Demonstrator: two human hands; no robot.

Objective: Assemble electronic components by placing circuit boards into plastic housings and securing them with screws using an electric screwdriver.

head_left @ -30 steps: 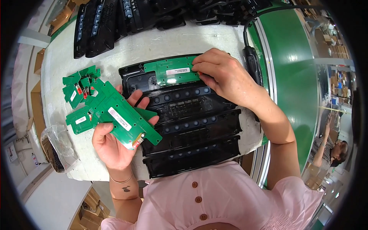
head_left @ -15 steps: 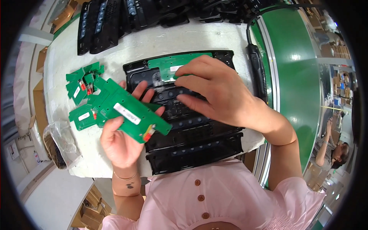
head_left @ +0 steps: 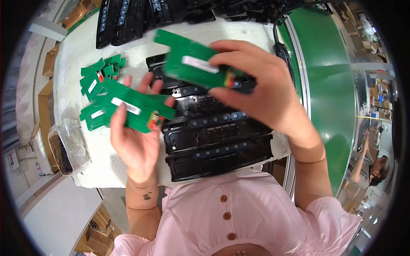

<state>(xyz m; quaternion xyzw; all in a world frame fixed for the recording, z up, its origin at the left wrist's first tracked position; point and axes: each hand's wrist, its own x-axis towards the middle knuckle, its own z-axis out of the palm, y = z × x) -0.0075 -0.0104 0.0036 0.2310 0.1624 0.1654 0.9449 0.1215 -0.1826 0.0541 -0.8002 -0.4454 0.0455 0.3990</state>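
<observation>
My left hand (head_left: 139, 145) is closed around a green circuit board (head_left: 143, 109), its thumb across the white label. A red and yellow connector shows near that board's right end. In my right hand (head_left: 265, 85), pinched between thumb and fingers, is a second green circuit board (head_left: 179, 59), blurred and tilted. This one hangs above the farthest of several long black plastic housings (head_left: 158, 64) and hides much of it. The nearer black housings (head_left: 218, 160) lie in rows in front of me, with round bluish buttons along them.
Several loose green boards (head_left: 92, 85) lie at the left of the white table (head_left: 68, 102). A clear plastic bag (head_left: 72, 145) of small dark parts sits at its left edge. More black housings (head_left: 124, 25) stand at the back. A black corded tool (head_left: 282, 51) is at right; beyond sits another person (head_left: 367, 168).
My right hand has risen from the far housing and now holds a board up. My left hand's board has shifted slightly up and left, and its thumb now crosses the label.
</observation>
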